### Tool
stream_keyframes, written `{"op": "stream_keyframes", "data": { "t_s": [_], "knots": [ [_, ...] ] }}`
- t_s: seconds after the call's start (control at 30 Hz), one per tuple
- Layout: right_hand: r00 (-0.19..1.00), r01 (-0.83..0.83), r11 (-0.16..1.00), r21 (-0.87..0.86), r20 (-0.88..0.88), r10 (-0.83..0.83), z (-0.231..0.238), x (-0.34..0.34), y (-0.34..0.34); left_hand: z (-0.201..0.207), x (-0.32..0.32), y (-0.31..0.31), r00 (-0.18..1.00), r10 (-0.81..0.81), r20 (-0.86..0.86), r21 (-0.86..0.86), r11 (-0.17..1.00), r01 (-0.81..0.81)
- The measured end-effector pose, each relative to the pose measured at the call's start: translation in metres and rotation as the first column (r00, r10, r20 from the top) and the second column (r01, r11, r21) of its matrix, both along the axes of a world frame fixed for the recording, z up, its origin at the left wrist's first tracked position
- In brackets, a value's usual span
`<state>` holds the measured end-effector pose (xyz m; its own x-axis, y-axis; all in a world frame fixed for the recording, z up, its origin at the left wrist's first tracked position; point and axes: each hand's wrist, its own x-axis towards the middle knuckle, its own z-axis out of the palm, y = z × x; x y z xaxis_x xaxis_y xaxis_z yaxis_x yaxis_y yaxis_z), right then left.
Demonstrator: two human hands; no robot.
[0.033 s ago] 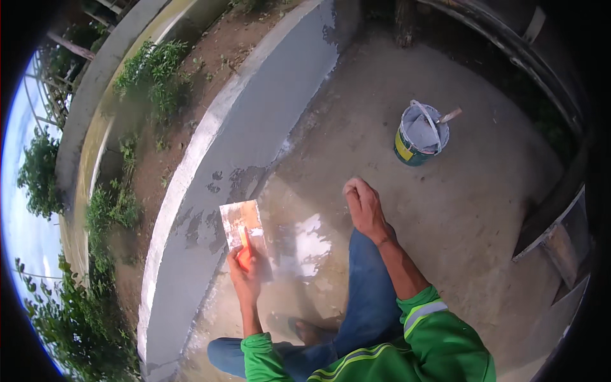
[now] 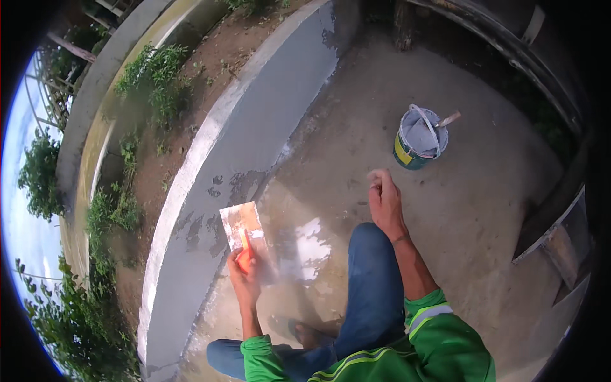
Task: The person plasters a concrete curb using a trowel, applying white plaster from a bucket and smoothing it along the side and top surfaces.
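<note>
My left hand [image 2: 244, 280] is closed round the orange handle of a flat rectangular plastering trowel [image 2: 240, 219]. Its plate, smeared with white and brownish residue, is held beside the grey-coated face of a low curved wall [image 2: 254, 134]. Above my raised knee, my right hand [image 2: 386, 202] has its fingers half bent and a little apart, with nothing visible in them. Ahead of that hand, and apart from it, stands a dark green bucket [image 2: 414, 159] with a yellow patch. Inside it is grey paste [image 2: 420, 135], and a tool's wooden handle [image 2: 449, 118] sticks out over the rim.
Dark wet-looking patches [image 2: 238, 184] mark the wall's coating near the trowel. Behind the wall lies a strip of soil [image 2: 213, 76] with green plants [image 2: 153, 76]. A wooden post [image 2: 403, 25] stands at the far end of the concrete floor [image 2: 484, 210]; my bent knee [image 2: 366, 254] rises between my arms.
My right hand has moved right and slightly forward, off the knee toward the bucket, and its fingers have loosened. The left hand and trowel have hardly moved.
</note>
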<state>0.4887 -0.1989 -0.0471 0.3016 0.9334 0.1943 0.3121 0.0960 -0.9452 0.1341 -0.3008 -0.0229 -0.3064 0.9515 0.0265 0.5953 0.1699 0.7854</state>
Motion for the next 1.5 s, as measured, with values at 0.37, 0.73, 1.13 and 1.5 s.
{"op": "stream_keyframes", "data": {
  "t_s": [0.37, 0.73, 1.13, 1.5],
  "knots": [
    [0.689, 0.404, 0.913, -0.061, 0.676, -0.260, -0.078, 0.182, 0.131, 0.163, 0.102, 0.092, 0.929, -0.295, 0.223, 0.301, 0.927, 0.222],
    [0.849, 0.207, 0.978, -0.010, 0.500, -0.174, -0.102, 0.214, 0.172, 0.160, 0.164, 0.160, 0.787, -0.616, -0.040, 0.486, 0.676, 0.554],
    [0.983, 0.154, 0.925, -0.346, -0.041, -0.179, -0.004, 0.089, 0.132, 0.102, 0.141, 0.192, 0.842, -0.506, -0.187, 0.281, 0.794, 0.539],
    [0.661, -0.303, 0.949, -0.091, 0.697, 0.278, -0.075, -0.074, 0.036, -0.004, 0.146, 0.225, 0.734, -0.548, -0.402, -0.152, 0.830, 0.536]
  ]
}}
